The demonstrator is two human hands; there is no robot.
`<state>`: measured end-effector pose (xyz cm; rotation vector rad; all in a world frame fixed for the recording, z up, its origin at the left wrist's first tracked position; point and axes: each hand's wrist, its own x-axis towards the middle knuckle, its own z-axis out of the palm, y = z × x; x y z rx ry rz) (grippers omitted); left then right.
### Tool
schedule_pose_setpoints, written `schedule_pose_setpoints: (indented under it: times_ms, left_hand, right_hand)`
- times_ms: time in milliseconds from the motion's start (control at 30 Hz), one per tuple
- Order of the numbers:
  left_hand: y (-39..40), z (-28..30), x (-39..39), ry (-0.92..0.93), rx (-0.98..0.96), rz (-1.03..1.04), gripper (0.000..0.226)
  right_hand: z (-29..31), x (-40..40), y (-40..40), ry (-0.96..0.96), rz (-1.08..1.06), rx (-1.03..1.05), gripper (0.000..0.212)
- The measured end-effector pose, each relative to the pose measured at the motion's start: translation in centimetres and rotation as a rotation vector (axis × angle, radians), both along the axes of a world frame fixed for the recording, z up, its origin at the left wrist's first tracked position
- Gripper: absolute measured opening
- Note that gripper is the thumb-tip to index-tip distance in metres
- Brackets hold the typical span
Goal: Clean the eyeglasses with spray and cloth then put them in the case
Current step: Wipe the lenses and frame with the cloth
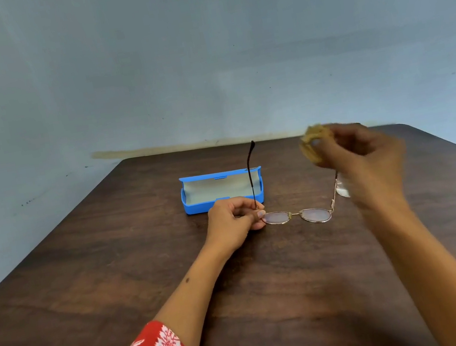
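Your left hand (236, 217) pinches the eyeglasses (296, 215) at the hinge, lenses down on the surface (115, 269), one arm standing up. Your right hand (360, 155), blurred, grips a bunched yellow cloth (313, 139) at about one o'clock from the glasses. The blue case (220, 191) lies open at eleven o'clock, just behind your left hand. This looks like the wiping step; next, bring the cloth onto a lens while keeping the frame steady.

L hand (236, 219) pinching glasses (298, 216), R hand (359, 149) holding cloth (314, 142)
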<state>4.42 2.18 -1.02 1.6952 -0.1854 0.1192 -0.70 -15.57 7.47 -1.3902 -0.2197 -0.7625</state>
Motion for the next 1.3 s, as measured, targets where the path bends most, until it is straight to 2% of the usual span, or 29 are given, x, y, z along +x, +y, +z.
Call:
schedule_pose_setpoints:
  times_ms: [167, 267, 333, 433, 733, 1000, 1300]
  left_hand:
    - [-0.1, 0.1, 0.0, -0.008, -0.016, 0.015, 0.015]
    - [-0.2, 0.2, -0.2, -0.022, -0.013, 0.017, 0.015]
    - [-0.4, 0.2, -0.4, -0.038, -0.024, 0.019, 0.016]
    - [-1.0, 0.2, -0.6, -0.058, -0.025, 0.031, 0.014]
    - [-2.9, 0.2, -0.4, -0.202, 0.256, 0.116, 0.012]
    - [-2.8, 0.0, -0.2, -0.190, 0.281, 0.113, 0.016]
    - [-2.7, -0.2, -0.2, -0.163, 0.282, 0.112, 0.016]
  right_hand:
    - [-3.9, -0.5, -6.1, 0.378, -0.003, -0.172, 0.012]
    - [-5.1, 0.5, -6.5, 0.488, 0.122, -0.210, 0.014]
    - [-5.5, 1.1, -6.0, 0.493, 0.187, -0.233, 0.014]
    - [-5.6, 1.8, -5.9, 0.461, 0.160, -0.240, 0.013]
    - [-6.4, 2.2, -6.4, 0.434, 0.027, -0.143, 0.010]
    - [-6.4, 1.6, -6.0, 0.464, -0.046, -0.258, 0.010]
    - [-6.4, 1.3, -5.7, 0.467, -0.098, -0.352, 0.024]
